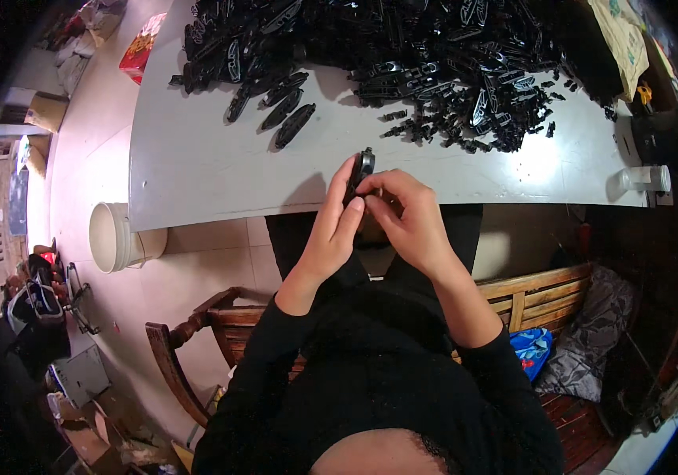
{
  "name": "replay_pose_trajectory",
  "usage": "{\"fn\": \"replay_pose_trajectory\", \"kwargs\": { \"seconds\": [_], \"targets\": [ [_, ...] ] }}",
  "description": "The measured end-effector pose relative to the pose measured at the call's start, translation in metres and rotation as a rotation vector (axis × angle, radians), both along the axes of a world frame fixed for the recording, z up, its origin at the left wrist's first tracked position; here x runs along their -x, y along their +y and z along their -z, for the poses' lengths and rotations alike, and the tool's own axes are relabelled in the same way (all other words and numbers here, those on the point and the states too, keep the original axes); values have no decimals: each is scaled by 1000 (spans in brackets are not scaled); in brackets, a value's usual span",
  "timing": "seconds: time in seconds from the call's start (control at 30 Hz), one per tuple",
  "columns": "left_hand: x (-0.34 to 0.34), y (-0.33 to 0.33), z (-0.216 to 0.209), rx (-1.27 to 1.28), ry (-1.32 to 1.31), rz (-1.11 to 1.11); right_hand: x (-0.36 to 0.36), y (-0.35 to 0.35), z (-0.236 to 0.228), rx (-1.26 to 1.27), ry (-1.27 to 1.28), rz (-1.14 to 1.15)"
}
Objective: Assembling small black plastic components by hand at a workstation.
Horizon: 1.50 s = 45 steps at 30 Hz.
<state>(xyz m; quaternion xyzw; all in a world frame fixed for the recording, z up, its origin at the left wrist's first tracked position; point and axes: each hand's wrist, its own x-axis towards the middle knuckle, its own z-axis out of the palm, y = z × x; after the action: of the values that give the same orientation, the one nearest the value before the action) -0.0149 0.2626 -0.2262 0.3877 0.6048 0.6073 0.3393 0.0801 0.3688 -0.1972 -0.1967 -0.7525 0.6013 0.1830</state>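
Observation:
A long, narrow black plastic part (pixel 365 164) stands nearly upright just above the near edge of the table. My left hand (pixel 331 229) grips it from the left, fingers along its side and thumb across its near end. From the right, the thumb and forefinger of my right hand (pixel 412 218) are pinched against the lower part of the same piece. Whatever lies between those fingertips is too small and hidden to make out. Several similar long black parts (pixel 295 127) lie beyond my hands, and small black clips (pixel 434 127) are heaped to the right of them.
A large heap of black plastic parts (pixel 386 47) covers the far side of the white table (pixel 212 174). A clear jar (pixel 646 178) lies at the right edge. On the floor at left stands a white bucket (pixel 113 237). A wooden bench (pixel 545 297) is behind me.

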Motion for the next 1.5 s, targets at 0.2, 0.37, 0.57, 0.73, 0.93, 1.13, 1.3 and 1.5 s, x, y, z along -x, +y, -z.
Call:
{"fn": "replay_pose_trajectory", "kwargs": {
  "seconds": [0.2, 0.37, 0.57, 0.73, 0.93, 1.13, 1.3, 1.5],
  "targets": [
    [-7, -4, -9, 2, 17, 4, 2, -6, -4, 41, 17, 231],
    [-13, -12, -6, 117, -204, 45, -6, 12, 19, 460, 24, 197],
    [-18, -7, -2, 28, -237, 69, -15, -2, 25, 607, 56, 133],
    [-17, -6, 0, 33, -225, 91, -12, 2, 27, 629, 63, 89],
    [-8, -3, -3, 57, -235, 73, -6, 6, 28, 610, 24, 63],
    [50, 15, 9, 184, 333, -272, -4, 30, 30, 506, 48, 216],
    [68, 19, 14, 503, 939, -504, 28, 54, 38, 98, 77, 258],
    [63, 9, 2, 755, 984, -464, 45, 53, 42, -852, -423, 272]
  ]
}}
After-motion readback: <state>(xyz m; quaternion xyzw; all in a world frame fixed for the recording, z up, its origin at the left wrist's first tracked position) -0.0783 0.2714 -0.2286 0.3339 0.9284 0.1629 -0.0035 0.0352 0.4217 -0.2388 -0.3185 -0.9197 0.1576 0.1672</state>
